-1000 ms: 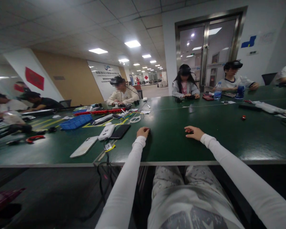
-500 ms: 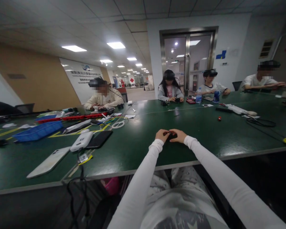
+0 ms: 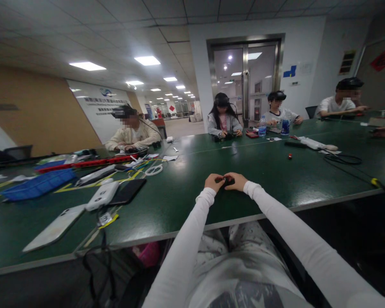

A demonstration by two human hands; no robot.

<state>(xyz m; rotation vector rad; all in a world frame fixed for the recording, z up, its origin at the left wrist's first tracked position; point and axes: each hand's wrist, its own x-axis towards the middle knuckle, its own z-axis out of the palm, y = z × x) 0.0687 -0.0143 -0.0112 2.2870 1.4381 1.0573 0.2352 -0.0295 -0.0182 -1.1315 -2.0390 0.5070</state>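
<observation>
Just above the green table (image 3: 179, 201), my left hand (image 3: 213, 182) and my right hand (image 3: 238, 182) meet with bent fingers. Between them is a small black object (image 3: 228, 182), mostly covered by the fingers, so its kind cannot be made out. Both hands are closed on it, thumbs and fingertips nearly touching at the top. White sleeves run down to both wrists.
To the left lie a white phone (image 3: 56, 226), a white case-like device (image 3: 102, 194), a black flat device (image 3: 128, 191), a blue tray (image 3: 40, 184) and cables. A small red object (image 3: 290, 156) and a power strip (image 3: 312, 143) lie right. Several people sit opposite.
The view has turned slightly to the right, so the table things appear shifted left. My hands stay together around the small black object.
</observation>
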